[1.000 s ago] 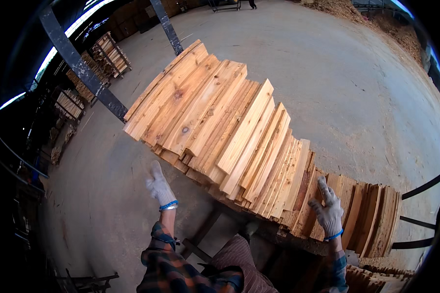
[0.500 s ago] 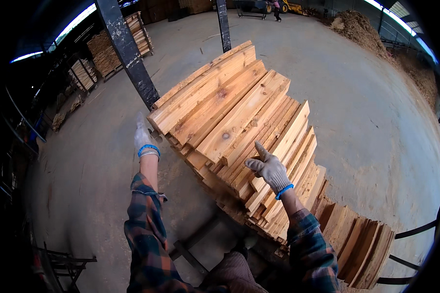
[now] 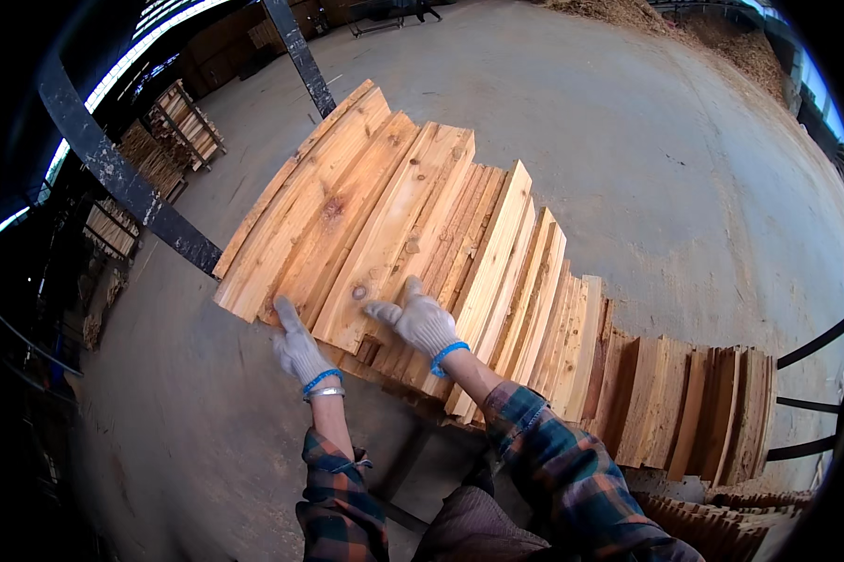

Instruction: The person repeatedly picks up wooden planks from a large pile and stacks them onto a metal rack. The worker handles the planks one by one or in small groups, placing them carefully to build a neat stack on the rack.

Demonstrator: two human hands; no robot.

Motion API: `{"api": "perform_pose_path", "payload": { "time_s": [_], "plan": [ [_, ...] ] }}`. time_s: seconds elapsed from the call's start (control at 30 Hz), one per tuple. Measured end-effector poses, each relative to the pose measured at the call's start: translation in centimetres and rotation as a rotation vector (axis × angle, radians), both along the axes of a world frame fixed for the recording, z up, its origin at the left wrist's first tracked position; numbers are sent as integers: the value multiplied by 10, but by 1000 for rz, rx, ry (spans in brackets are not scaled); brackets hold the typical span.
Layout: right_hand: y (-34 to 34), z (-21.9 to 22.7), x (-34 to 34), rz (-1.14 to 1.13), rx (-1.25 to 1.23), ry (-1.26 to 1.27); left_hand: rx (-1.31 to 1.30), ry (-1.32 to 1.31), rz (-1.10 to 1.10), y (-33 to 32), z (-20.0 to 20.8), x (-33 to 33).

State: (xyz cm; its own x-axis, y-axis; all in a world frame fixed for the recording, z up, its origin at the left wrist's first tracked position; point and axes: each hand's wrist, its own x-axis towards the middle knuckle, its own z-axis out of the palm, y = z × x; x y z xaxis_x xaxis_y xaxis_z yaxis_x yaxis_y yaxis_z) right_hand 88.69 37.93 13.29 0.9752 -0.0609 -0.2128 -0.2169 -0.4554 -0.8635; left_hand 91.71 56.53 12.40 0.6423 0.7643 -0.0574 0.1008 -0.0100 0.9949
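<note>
A stack of rough-sawn wooden boards (image 3: 347, 225) lies in front of me, with the boards side by side and their near ends uneven. My left hand (image 3: 300, 348), in a pale knitted glove with a blue cuff, is at the near ends of the left boards. One finger stretches up against a board end; the other fingers are partly hidden. My right hand (image 3: 418, 323), gloved alike, is over the near part of the middle boards with thumb and forefinger spread apart. No board is visibly lifted in either hand.
More boards (image 3: 684, 403) stand in a row at the right, beside curved dark metal bars (image 3: 814, 343). A dark steel post (image 3: 127, 178) rises behind the stack at the left. Timber stacks (image 3: 188, 122) stand farther back. A heap of wood shavings (image 3: 722, 51) lies far right.
My left hand has come in from beside the stack to the near board ends. My right hand has moved left over the boards, nearer the left one. The view has turned.
</note>
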Motion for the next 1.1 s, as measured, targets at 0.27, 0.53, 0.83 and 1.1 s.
{"api": "perform_pose_path", "payload": {
  "time_s": [0.27, 0.53, 0.83, 1.1],
  "plan": [
    [10, 11, 0, -19, 130, -52, 44, -178, 1, -12, -12, -5],
    [3, 34, 2, 42, 102, -30, -397, -348, -148, -77, 35, -60],
    [-36, -25, -10, 70, 117, -103, -265, -414, -127, -4, -32, -80],
    [-19, 5, -6, 233, -133, 20, 219, -184, -213, -52, -48, -64]
  ]
}}
